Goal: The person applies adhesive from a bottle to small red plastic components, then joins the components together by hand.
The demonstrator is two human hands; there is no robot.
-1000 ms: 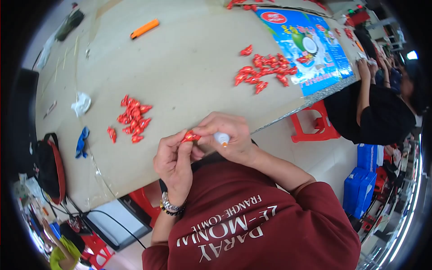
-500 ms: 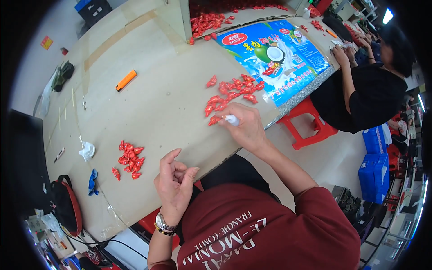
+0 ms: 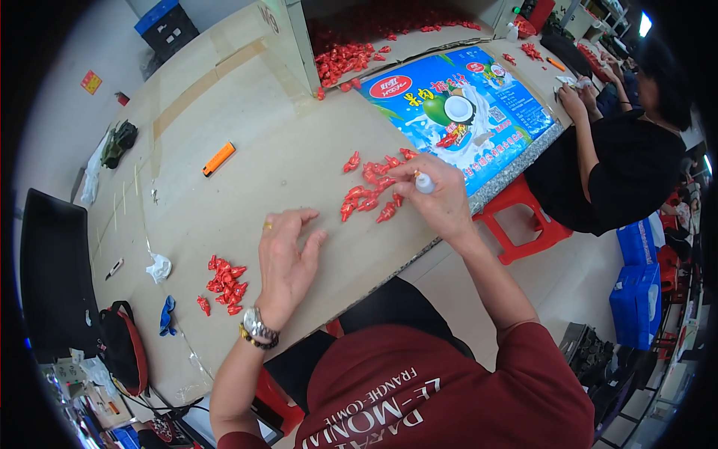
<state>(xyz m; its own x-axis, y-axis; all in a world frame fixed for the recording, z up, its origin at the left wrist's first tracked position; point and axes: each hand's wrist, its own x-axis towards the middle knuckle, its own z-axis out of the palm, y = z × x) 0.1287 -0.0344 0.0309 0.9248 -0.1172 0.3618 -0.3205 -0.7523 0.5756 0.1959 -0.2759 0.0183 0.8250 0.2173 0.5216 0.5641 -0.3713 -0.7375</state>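
Note:
My right hand is closed around a small white bottle, like a squeeze glue bottle, over the right-hand group of small red glossy pieces. Its fingertips reach down among these pieces; whether they also pinch one is hidden. My left hand, with a watch at the wrist, hovers over the table near its front edge, fingers loosely bent, thumb apart, nothing in it. A second pile of red pieces lies to the left of that hand.
An open box with many red pieces stands at the back, beside a blue printed sheet. An orange bar-shaped object, crumpled white tissue and blue scrap lie leftward. A co-worker sits at right near a red stool.
My left hand has moved forward over the table and turned its back upward. My right hand, still holding the bottle, has moved further over the red pieces. The view has shifted slightly.

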